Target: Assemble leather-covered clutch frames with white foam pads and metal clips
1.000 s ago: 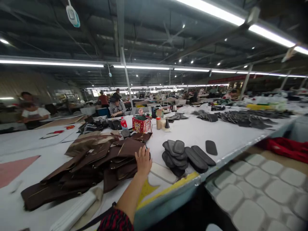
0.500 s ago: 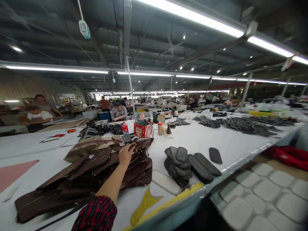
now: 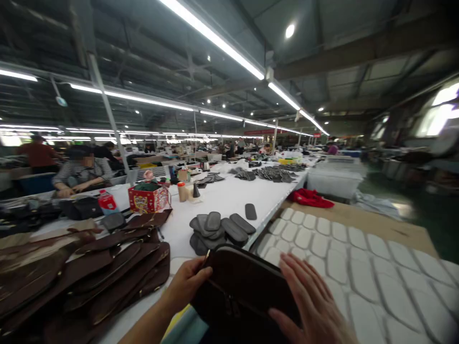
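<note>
A dark brown bag [image 3: 247, 282] with zipper pulls is held up in front of me, its rounded top edge tilted down to the right. My left hand [image 3: 186, 286] is closed on its upper left corner, the thumb on the near face. At the bag's right side, my right hand [image 3: 311, 301] has its fingers stretched out and its thumb apart, lying against the edge. To the left, a pile of similar brown bags [image 3: 118, 267] lies on the white table [image 3: 229, 191]. The lower part of the held bag is in shadow.
Dark grey oval pads [image 3: 208, 229] are stacked beyond the bag. On the right, rows of pale rounded pieces [image 3: 358, 253] cover a lower board. A red decorated box [image 3: 148, 198] and a red-labelled bottle [image 3: 106, 203] stand behind the pile. A co-worker [image 3: 82, 169] sits across the table.
My view has turned right. A brown bag is now off the pile and held in front of me by my left hand. My right hand has come into view beside it.
</note>
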Demonstrator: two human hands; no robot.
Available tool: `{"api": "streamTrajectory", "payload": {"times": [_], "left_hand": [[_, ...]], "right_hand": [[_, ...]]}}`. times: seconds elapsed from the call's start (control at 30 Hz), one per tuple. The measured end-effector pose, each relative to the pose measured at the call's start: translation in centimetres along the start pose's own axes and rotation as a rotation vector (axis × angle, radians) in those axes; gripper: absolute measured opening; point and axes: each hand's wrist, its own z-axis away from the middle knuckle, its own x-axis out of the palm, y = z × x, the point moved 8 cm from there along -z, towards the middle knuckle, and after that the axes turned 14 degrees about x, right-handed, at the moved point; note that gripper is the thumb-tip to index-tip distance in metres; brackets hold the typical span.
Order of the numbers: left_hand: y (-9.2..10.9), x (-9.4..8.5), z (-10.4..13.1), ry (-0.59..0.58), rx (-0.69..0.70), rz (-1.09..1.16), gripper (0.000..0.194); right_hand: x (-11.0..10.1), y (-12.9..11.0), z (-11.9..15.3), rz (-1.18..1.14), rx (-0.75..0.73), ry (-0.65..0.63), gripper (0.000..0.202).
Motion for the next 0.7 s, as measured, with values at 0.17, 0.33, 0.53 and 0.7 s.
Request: {"api": "streamTrajectory", "payload": {"times": [0.17, 0.33, 0.53, 0.7], "left_hand": [[-1.2, 5.8, 0.4, -0.045, -0.135, 0.275, 0.033], [-2.4, 9.0, 0.0, 0.024, -0.266, 0.552, 0.038], [-4.5, 13.1, 0.0, -0.223, -0.336, 0.636, 0.042], [-3.0, 16.5, -1.7, -0.440, -0.136, 0.607, 0.051]], "right_hand": [[0.1, 0.2, 1.3, 0.150, -0.045, -0.075, 0.043], [-0.8, 2.8, 4.0, -0.106, 0.064, -0.346, 0.029], [-1.4, 11.7, 6.1, -0.545, 0.765, -0.488, 0.017], [0.6, 15.8, 8.8, -0.909, 1.264, -0.323, 0.033]]}}
